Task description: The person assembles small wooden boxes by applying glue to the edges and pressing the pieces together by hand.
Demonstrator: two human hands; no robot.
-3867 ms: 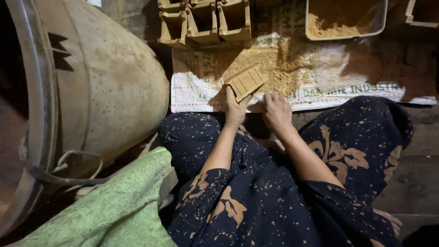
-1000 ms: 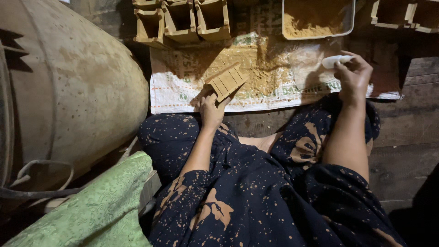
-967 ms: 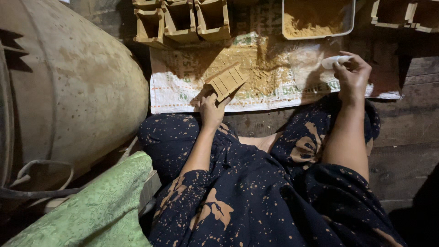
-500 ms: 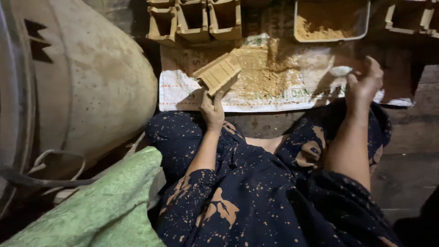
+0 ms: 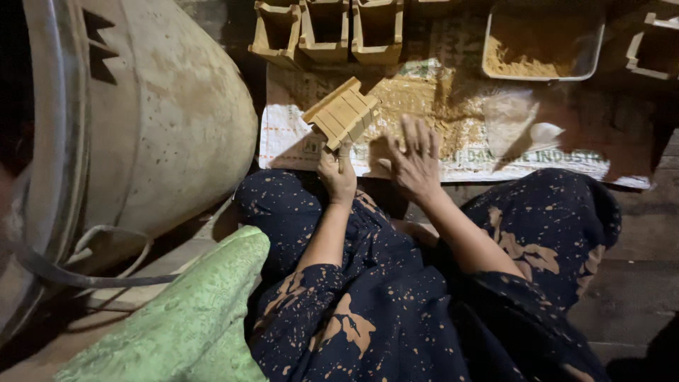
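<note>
Seen from above, on a dim floor of dark boards. At far left, a huge pale drum [image 5: 163,120], speckled and stained, lying on its side with a grey strap [image 5: 78,272] looped under it. Near left, a green patterned cloth [image 5: 191,318], rumpled. Filling the near centre, a dark blue garment [image 5: 396,311] with tan blotches, over folded legs. Beyond the knees, a white woven sack [image 5: 283,134] spread flat, dusted with tan powder [image 5: 431,106] at its middle. On the far edge, a row of tan open-topped box moulds [image 5: 325,32]; to their right, a pale rectangular tray [image 5: 544,42] part-filled with the same powder; at far right, the corner of another mould [image 5: 654,49]. On the sack's right part, a crumpled bit of clear plastic [image 5: 523,124].

Left hand [image 5: 337,173] raised over the sack's near edge, fingers clamped on the near corner of a small ribbed wooden block [image 5: 343,112], tilted up on edge, above the sack, just left of the powder. Right hand [image 5: 414,163] just beside it to the right, palm down, fingers spread apart and straight, over the powder; cannot tell whether touching it. Hands close, not touching.
</note>
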